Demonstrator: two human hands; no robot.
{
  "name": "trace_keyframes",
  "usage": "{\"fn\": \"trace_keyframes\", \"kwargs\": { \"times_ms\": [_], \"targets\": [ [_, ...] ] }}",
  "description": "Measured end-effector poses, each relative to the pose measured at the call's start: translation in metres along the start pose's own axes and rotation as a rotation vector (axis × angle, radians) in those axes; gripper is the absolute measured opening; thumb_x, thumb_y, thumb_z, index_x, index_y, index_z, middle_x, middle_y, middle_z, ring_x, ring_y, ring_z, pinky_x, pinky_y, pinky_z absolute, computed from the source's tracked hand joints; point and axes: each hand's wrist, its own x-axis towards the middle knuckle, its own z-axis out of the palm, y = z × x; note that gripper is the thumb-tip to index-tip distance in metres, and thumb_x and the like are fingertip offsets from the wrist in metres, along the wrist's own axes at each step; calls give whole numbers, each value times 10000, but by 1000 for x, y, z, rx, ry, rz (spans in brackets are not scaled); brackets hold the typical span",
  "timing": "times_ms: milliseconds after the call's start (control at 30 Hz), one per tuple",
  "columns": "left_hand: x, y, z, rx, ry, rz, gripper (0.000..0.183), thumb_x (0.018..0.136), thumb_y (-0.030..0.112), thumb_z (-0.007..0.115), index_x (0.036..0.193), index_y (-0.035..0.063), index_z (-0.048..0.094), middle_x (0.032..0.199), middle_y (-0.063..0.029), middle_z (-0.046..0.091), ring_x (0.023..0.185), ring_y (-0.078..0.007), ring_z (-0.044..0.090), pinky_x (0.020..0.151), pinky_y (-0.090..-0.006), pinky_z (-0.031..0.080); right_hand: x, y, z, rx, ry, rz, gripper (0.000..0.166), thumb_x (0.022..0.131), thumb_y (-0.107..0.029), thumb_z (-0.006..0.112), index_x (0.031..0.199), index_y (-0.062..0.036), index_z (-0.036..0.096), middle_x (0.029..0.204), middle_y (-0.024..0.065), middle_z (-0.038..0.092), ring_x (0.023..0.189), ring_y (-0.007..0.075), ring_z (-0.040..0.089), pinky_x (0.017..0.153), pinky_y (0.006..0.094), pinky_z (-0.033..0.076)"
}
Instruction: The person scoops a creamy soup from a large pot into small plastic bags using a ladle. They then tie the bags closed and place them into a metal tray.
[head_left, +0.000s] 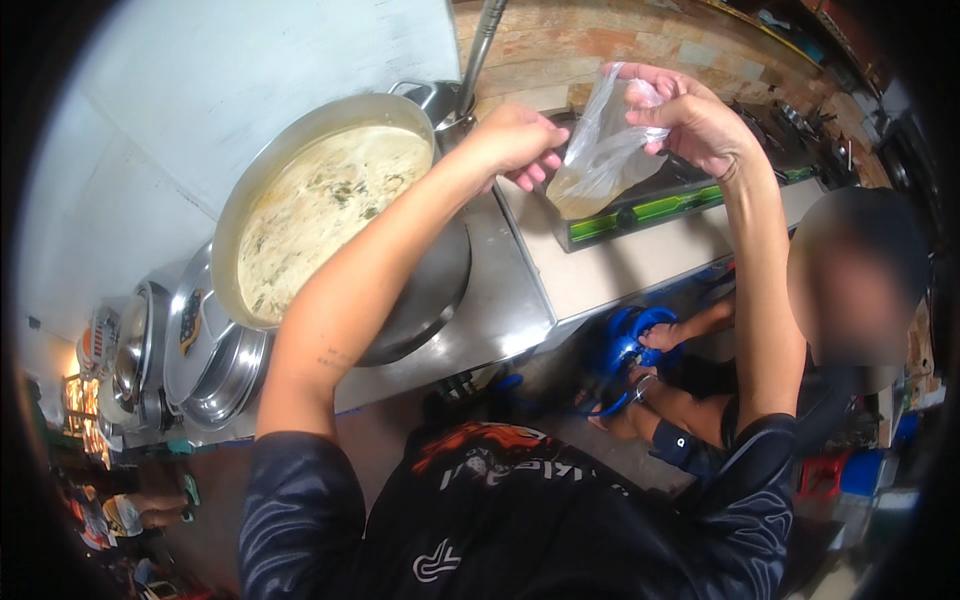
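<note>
My right hand (694, 116) grips the gathered top of a clear plastic bag (604, 161). Pale yellowish liquid fills the bag's lower part, which hangs in front of the stove's green edge. To the left of the bag is my left hand (521, 146), its thumb and forefinger close together and the other fingers curled. Whether anything small sits in that pinch cannot be made out. Beneath my left forearm stands a large metal pot (225, 262) of creamy soup (322, 202) with green leafy bits. The forearm hides part of its near rim.
A dark round pan or lid (427, 300) lies on the steel counter (499, 281). Steel basins and lids (225, 382) stand at left. At right is a stove with a green front strip (645, 214). A person crouches below, hands on a blue gas cylinder (622, 337).
</note>
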Motion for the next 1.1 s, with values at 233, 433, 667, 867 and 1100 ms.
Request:
{"fn": "trace_keyframes", "kwargs": {
  "times_ms": [233, 433, 667, 867, 1100],
  "targets": [
    [-31, -29, 54, -423, -27, 48, 258, 964, 205, 562, 1145, 23, 544, 936, -125, 666, 635, -126, 611, 512, -244, 504, -54, 22, -11, 9, 58, -35, 682, 745, 87, 671, 1383, 10, 443, 845, -50, 593, 738, 75, 642, 499, 191, 548],
    [-25, -74, 86, -316, 8, 139, 236, 939, 213, 626, 1094, 35, 608, 899, -67, 681, 637, -79, 589, 516, -211, 474, -88, 58, -1, 84, 110, -24, 693, 744, 110, 658, 1393, -15, 447, 879, -22, 626, 724, 74, 635, 519, 207, 556],
    [-30, -103, 133, -76, -120, 267, 150, 891, 119, 678, 999, 17, 676, 790, -3, 666, 637, -48, 559, 553, -193, 441, -145, 100, 7, 152, 230, 79, 717, 776, 95, 664, 1429, -4, 387, 1012, 42, 644, 764, 102, 640, 533, 224, 557],
    [-18, -134, 141, -65, -270, 154, 86, 875, 107, 650, 909, 28, 655, 816, 4, 651, 694, -68, 561, 638, -218, 446, -174, 131, 10, 230, 316, 66, 712, 763, 98, 681, 1416, -19, 422, 917, 0, 611, 749, 75, 614, 555, 219, 563],
    [-21, -125, 173, -217, -384, 184, 164, 880, 119, 662, 1008, 17, 675, 876, -24, 684, 777, -80, 616, 707, -223, 483, -203, 136, 12, 277, 397, 97, 736, 737, 102, 702, 1413, -26, 441, 864, -27, 598, 747, 69, 596, 638, 217, 550]
  ]
}}
